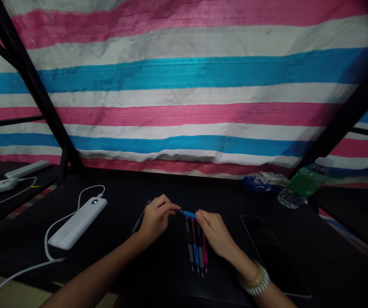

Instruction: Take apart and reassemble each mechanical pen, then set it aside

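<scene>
Between my two hands a blue pen [188,214] is held roughly level above the black table. My left hand [158,214] pinches its dark left end, and my right hand [214,231] grips its right end. Just below it several pens [195,252] lie side by side with tips toward me, with grey, blue and pink grips; their far ends reach up under the held pen. Another dark pen [139,220] rests left of my left hand, partly hidden by it.
A white power bank [78,223] with a white cable lies on the left. On the right are a dark phone [272,252], a bottle with a green label [305,184] and a blue packet [259,184]. Black metal posts stand before a striped sheet [184,72].
</scene>
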`<action>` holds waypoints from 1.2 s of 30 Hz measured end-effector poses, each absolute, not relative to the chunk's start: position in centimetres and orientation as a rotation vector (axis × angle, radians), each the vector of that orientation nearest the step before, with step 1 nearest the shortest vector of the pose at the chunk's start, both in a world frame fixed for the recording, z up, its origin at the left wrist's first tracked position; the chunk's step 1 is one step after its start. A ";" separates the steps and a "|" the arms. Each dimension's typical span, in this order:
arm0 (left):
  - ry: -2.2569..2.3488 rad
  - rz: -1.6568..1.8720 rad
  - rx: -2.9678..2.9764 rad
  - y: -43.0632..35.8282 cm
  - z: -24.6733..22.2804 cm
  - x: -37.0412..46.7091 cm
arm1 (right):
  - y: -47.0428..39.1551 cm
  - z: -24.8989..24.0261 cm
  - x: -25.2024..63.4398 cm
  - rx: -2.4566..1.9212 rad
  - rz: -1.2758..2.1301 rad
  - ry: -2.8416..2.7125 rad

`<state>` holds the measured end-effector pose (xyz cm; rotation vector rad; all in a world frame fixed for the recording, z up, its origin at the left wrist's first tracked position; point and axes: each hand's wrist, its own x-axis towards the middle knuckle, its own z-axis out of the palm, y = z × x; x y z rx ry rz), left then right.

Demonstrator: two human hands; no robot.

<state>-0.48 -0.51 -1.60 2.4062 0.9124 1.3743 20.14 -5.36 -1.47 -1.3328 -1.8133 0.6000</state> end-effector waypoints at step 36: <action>0.548 1.295 1.018 -0.2 -0.6 0.2 | -5.3 -1.1 19.9 -1.058 1.211 -1.474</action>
